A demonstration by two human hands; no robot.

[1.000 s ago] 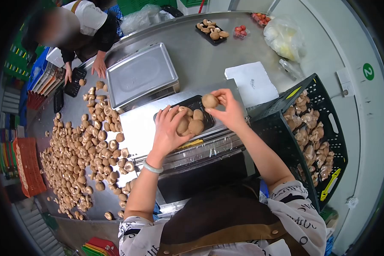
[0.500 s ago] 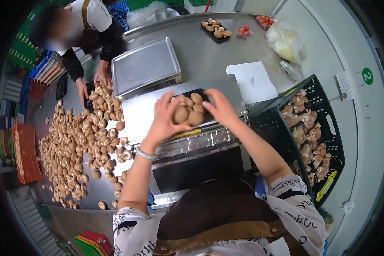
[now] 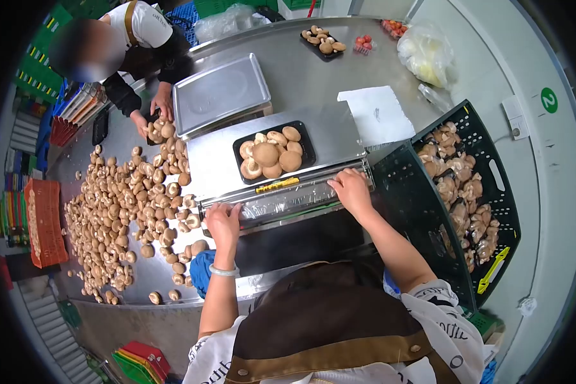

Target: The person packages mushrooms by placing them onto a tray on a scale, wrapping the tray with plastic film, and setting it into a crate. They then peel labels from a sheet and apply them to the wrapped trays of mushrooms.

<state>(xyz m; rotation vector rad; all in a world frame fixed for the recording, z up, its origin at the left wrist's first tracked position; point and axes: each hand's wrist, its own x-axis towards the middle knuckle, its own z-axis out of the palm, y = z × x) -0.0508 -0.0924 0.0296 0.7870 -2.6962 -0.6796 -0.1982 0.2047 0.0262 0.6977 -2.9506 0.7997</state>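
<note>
Black tray point(image 3: 310, 152) of mushrooms point(image 3: 267, 155), flat on the steel wrapper plate point(image 3: 210, 168), bare plate either side. Just in front of the tray, the film roll point(image 3: 285, 201) spans the plate's edge. The left hand point(image 3: 223, 221) and right hand point(image 3: 351, 189) grip its ends, fingers curled. Left of the tray, loose mushrooms point(image 3: 115, 211) crowd the tabletop point(image 3: 301, 77).

Only one clean read: white digit 2 on a round green sign point(image 3: 548, 100), on the pale wall at far right. Printed lettering on the person's white sleeves point(image 3: 453, 328), near edge: letters show, words don't resolve. Yellow label strip point(image 3: 277, 185) on the wrapping machine point(image 3: 336, 137), centre: has print, too small to read. White paper sheet point(image 3: 376, 115) just beyond: small dark mark, unreadable. Yellow tag point(image 3: 494, 272) on the black crate point(image 3: 403, 192), right: nothing legible.
</note>
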